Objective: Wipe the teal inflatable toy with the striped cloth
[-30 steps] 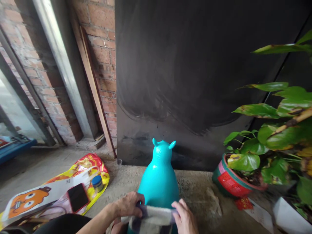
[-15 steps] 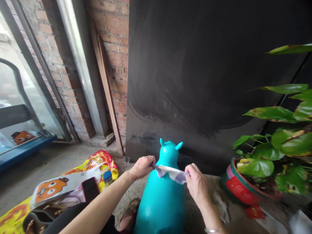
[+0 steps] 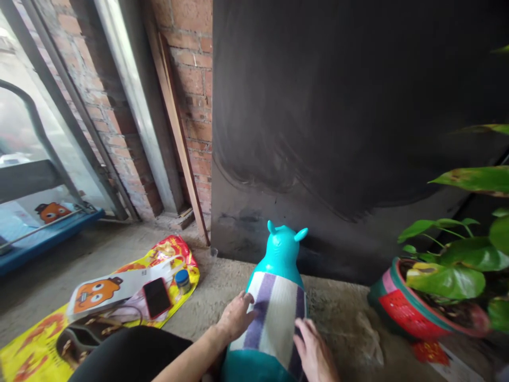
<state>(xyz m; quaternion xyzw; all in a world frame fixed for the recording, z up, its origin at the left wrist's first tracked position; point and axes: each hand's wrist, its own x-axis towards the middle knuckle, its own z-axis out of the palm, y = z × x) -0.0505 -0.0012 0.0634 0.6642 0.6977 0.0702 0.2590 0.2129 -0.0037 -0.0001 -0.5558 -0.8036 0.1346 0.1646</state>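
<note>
A turquoise inflatable animal toy point(image 3: 283, 250) with two small ears stands on the concrete floor in front of me. A white and purple striped cloth point(image 3: 274, 315) is spread over its back. My left hand point(image 3: 235, 317) presses the cloth's left edge against the toy, fingers spread. My right hand point(image 3: 314, 353) lies flat on the cloth's lower right edge. Neither hand grips anything.
A dark smeared board point(image 3: 338, 116) leans on the wall behind the toy. A potted plant point(image 3: 413, 302) stands at the right. At the left, a yellow printed bag point(image 3: 119, 289) holds a phone point(image 3: 156, 297) and a small jar point(image 3: 182, 278). Brick wall and planks point(image 3: 175, 122) lie beyond.
The cloth, held stretched between both hands above the toy's neck before, now lies draped over its back. Both hands have come down and rest flat on it.
</note>
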